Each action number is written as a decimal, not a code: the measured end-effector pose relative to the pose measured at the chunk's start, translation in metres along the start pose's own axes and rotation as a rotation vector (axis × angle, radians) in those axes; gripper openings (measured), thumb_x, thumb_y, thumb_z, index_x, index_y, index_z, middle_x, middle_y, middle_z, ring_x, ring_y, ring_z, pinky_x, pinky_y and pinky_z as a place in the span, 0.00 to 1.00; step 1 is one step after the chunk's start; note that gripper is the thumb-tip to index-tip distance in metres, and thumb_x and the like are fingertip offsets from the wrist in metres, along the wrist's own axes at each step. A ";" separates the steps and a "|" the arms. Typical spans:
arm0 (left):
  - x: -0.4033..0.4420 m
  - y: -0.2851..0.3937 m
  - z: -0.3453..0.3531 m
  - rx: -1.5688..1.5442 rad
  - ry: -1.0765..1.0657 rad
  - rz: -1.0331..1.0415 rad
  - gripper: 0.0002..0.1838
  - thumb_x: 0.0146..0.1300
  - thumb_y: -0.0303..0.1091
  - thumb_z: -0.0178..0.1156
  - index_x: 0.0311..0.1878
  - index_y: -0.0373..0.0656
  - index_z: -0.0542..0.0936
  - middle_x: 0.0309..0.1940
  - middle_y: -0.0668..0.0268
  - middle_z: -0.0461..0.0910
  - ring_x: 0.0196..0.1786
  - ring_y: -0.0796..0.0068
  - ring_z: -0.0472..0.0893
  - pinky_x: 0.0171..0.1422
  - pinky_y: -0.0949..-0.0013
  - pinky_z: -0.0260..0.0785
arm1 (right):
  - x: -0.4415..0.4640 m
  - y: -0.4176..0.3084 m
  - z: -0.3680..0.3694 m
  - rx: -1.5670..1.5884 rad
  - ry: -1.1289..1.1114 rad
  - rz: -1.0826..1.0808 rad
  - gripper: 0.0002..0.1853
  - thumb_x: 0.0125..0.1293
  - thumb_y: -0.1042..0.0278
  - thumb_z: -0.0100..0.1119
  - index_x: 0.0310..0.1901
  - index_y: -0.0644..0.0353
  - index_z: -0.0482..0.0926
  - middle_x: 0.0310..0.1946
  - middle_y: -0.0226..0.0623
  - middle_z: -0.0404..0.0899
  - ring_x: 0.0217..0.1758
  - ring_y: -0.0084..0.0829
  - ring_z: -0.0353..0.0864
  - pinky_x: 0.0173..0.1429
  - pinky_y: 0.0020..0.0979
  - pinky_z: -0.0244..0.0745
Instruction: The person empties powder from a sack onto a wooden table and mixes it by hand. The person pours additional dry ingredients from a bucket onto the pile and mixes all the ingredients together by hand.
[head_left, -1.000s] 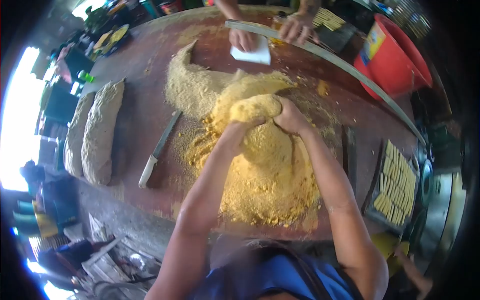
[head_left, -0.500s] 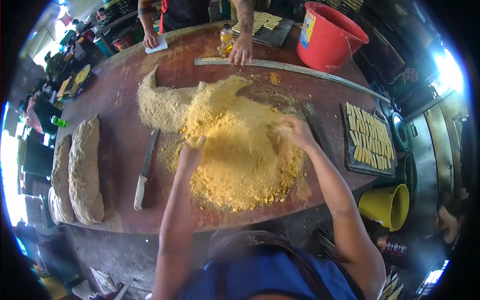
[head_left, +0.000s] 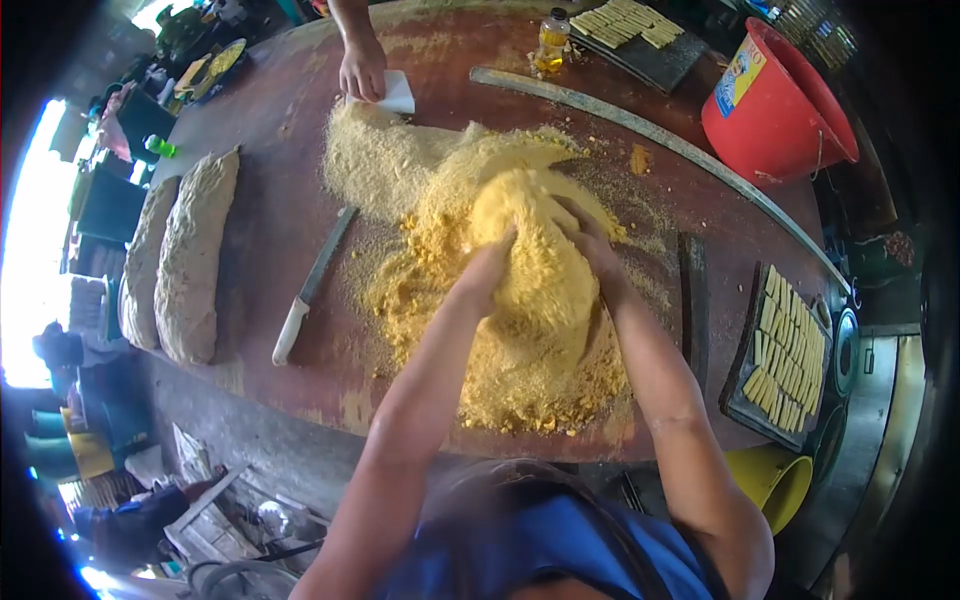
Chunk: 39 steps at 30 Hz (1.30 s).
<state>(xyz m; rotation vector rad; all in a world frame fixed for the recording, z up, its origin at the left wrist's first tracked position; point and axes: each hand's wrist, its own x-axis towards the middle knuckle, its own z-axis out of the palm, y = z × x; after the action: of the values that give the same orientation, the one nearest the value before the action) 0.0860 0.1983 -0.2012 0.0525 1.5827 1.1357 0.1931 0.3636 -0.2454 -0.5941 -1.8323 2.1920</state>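
Note:
A large heap of yellow crumbly mixture lies on the reddish-brown table in front of me. My left hand is pushed into its left side, the fingertips buried in crumbs. Across from it, my right hand curves around the upper right side, its fingers partly covered. Between my two hands a mound of crumbs is gathered up, some of it blurred by motion. A paler, floury pile joins the heap at the upper left. There, another person's hand holds a white scraper against its edge.
Left of the heap lies a white-handled knife, then two long dough logs. A metal bar crosses the far right side. Beyond stand a red bucket and an oil bottle. A tray of dough sticks sits right.
My hands have come closer together, gathering crumbs between them. The other person's hand with the white scraper has reached the pale pile; their other hand has left the bar. My view has shifted.

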 end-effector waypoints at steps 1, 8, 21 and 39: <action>0.015 -0.002 -0.001 -0.062 -0.064 -0.012 0.39 0.68 0.60 0.50 0.72 0.43 0.57 0.70 0.53 0.61 0.71 0.59 0.63 0.74 0.56 0.57 | -0.006 -0.026 0.017 -0.127 -0.001 -0.195 0.23 0.63 0.73 0.57 0.62 0.61 0.72 0.51 0.44 0.79 0.52 0.33 0.78 0.59 0.29 0.70; -0.044 0.033 -0.007 0.214 0.116 0.405 0.21 0.67 0.43 0.58 0.55 0.37 0.75 0.44 0.56 0.81 0.43 0.64 0.82 0.48 0.56 0.78 | -0.037 -0.071 0.034 -0.840 0.392 -0.454 0.21 0.55 0.79 0.53 0.53 0.65 0.75 0.37 0.53 0.83 0.40 0.47 0.85 0.47 0.41 0.78; -0.072 -0.068 -0.141 0.269 0.181 0.490 0.29 0.66 0.43 0.59 0.69 0.49 0.66 0.73 0.60 0.58 0.73 0.57 0.61 0.71 0.53 0.61 | -0.180 -0.005 -0.015 -0.614 0.716 -0.131 0.31 0.65 0.63 0.62 0.67 0.58 0.64 0.63 0.47 0.70 0.66 0.43 0.71 0.69 0.42 0.66; -0.029 -0.037 0.030 -0.525 -0.229 0.132 0.22 0.70 0.43 0.55 0.60 0.39 0.69 0.52 0.55 0.77 0.50 0.60 0.80 0.49 0.55 0.78 | -0.075 -0.006 0.024 -0.679 0.417 -0.124 0.36 0.56 0.70 0.64 0.67 0.64 0.64 0.53 0.55 0.77 0.56 0.42 0.78 0.63 0.39 0.72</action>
<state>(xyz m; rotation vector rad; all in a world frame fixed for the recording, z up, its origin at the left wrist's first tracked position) 0.1384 0.1807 -0.2021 -0.0602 1.0564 1.5600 0.2491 0.3125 -0.2238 -0.9382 -2.2555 1.2045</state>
